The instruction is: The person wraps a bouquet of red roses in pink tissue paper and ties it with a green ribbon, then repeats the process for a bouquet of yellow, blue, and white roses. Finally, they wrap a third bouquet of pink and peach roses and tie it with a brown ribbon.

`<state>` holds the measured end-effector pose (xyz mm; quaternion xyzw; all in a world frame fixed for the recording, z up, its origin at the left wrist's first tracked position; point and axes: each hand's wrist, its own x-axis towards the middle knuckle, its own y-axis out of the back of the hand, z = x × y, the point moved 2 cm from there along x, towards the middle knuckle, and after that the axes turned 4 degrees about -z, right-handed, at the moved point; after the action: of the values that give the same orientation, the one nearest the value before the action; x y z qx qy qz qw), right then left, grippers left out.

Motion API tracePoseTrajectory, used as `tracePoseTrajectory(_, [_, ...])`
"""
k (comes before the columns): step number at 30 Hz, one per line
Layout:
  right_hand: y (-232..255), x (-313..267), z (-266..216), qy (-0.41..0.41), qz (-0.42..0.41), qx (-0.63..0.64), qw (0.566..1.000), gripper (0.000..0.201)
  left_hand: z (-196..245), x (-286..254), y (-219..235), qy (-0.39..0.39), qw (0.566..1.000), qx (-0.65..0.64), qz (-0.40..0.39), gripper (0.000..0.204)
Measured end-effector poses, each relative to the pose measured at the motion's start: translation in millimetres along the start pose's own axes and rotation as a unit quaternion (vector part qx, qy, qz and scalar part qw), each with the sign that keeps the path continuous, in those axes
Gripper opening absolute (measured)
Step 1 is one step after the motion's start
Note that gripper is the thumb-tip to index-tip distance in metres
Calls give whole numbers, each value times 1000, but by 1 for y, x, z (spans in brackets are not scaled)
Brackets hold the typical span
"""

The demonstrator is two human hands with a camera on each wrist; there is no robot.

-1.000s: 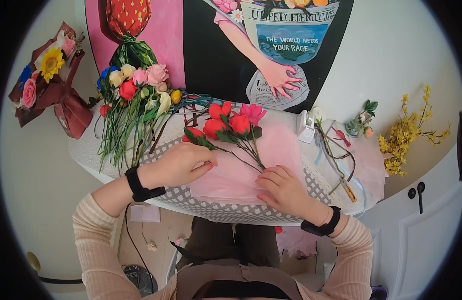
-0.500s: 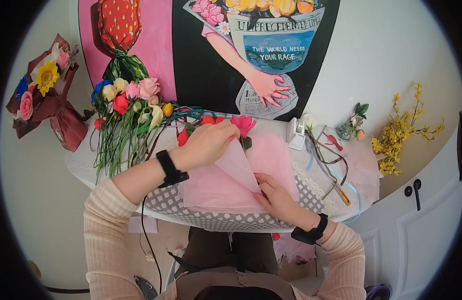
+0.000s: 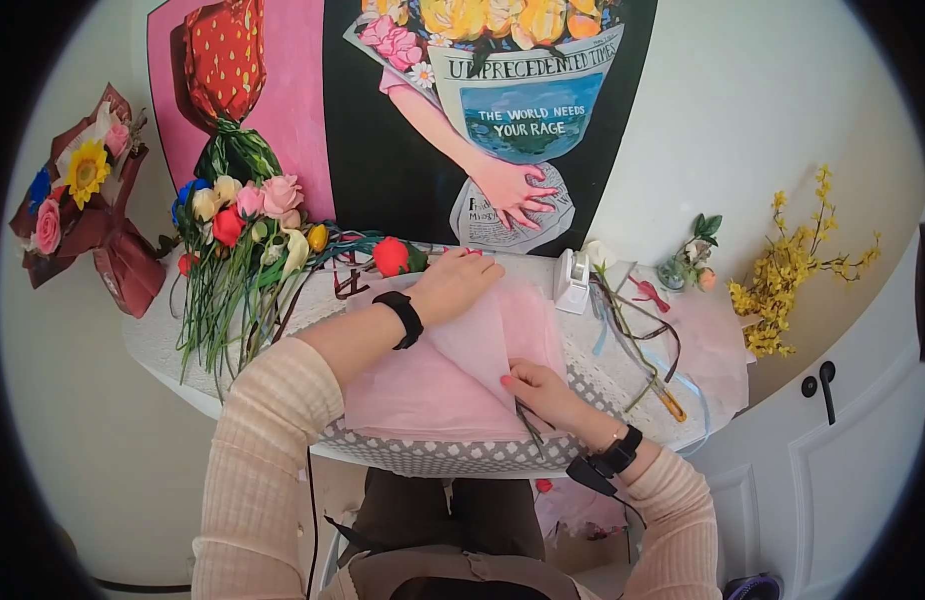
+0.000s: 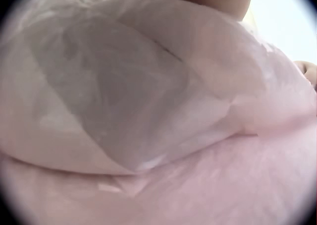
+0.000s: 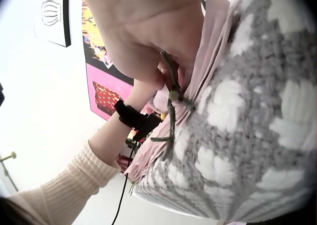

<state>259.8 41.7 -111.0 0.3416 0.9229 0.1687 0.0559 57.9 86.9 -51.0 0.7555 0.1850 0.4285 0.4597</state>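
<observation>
Head view: left hand (image 3: 461,283) lies flat, fingers straight, pressing folded pink tissue paper (image 3: 453,370) over the flowers beside the tape dispenser (image 3: 571,282). Right hand (image 3: 539,390) pinches stems (image 3: 531,425).

Left wrist view: tissue fills frame.

Right wrist view: fingers (image 5: 148,76) grip stems at the table's edge.

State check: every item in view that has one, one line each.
pink tissue paper: one flap folded over the flowers
flower stems: ends poke out below the paper, pinched together
red flower: head shows past the paper's top edge
left hand: presses flat on the flap
right hand: grips stems and paper
</observation>
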Motion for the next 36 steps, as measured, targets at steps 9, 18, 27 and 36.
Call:
tracePoseTrajectory(9, [3, 3, 11, -114, -50, 162, 979, 20, 41, -32, 43, -43, 988, -70, 130, 36])
tracePoseTrajectory(18, [4, 3, 8, -56, -24, 76, 995, 25, -26, -98, 78, 272, 940, -203, 45, 22])
tracePoseTrajectory(27, [1, 0, 2, -80, -9, 85, 993, 24, -57, -113, 50, 311, 898, -311, -16, 13])
tracePoseTrajectory(36, [1, 1, 6, -39, -9, 58, 998, 25, -73, -131, 27, 319, 860, -396, 50, 11])
